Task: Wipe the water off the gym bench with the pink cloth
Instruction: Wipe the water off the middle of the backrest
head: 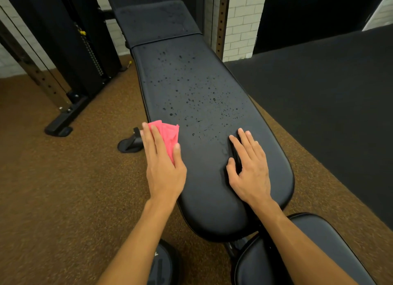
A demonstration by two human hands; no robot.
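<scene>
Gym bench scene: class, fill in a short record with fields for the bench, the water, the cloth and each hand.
bench: black padded gym bench, long pad running away from the camera
water: droplets scattered over the middle of the pad, not yet wiped
cloth: pink cloth, folded, at the pad's left edge
left hand: left hand pressing flat on the cloth
right hand: right hand flat on the pad, empty
floor: brown floor
</scene>
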